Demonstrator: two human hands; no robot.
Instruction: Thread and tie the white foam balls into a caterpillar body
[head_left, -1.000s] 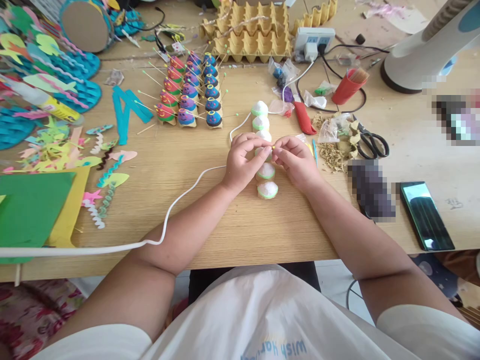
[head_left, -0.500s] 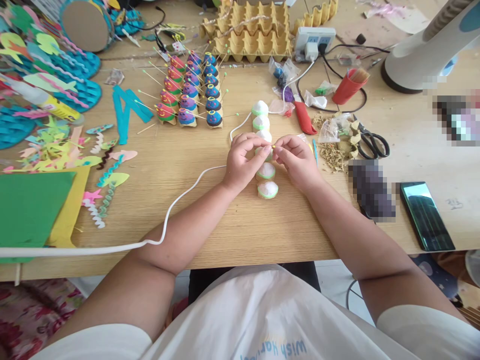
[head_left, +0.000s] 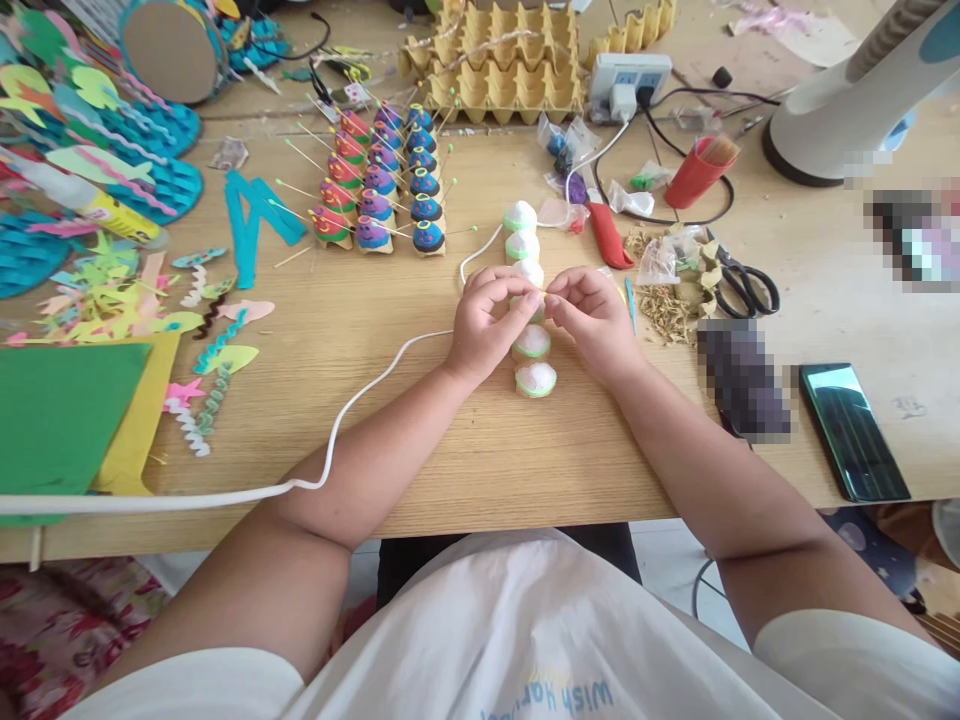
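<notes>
My left hand (head_left: 491,318) and my right hand (head_left: 592,318) meet fingertip to fingertip above a row of white-topped egg-carton cups (head_left: 533,342) with green rims. Between the pinched thumbs and forefingers is a tiny yellow piece (head_left: 543,294), possibly clay; its exact kind is too small to make out. Both hands are closed on it. The cups behind the fingers are partly hidden. Farther back stand finished-looking painted cups in three rows: red (head_left: 332,224), purple (head_left: 375,233) and blue (head_left: 428,236), with thin sticks poking out of them.
A white cable (head_left: 352,400) runs across the table and over my left forearm. Paper cutouts (head_left: 112,290) and green sheets (head_left: 67,420) lie left. Rightward are black-handled scissors (head_left: 746,290), a phone (head_left: 853,430), a red cup of toothpicks (head_left: 701,172) and a lamp base (head_left: 810,150). Egg trays (head_left: 502,70) sit behind.
Both hands stay almost in place. The fingertips have shifted very slightly, and the yellow piece between them sits a little further left.
</notes>
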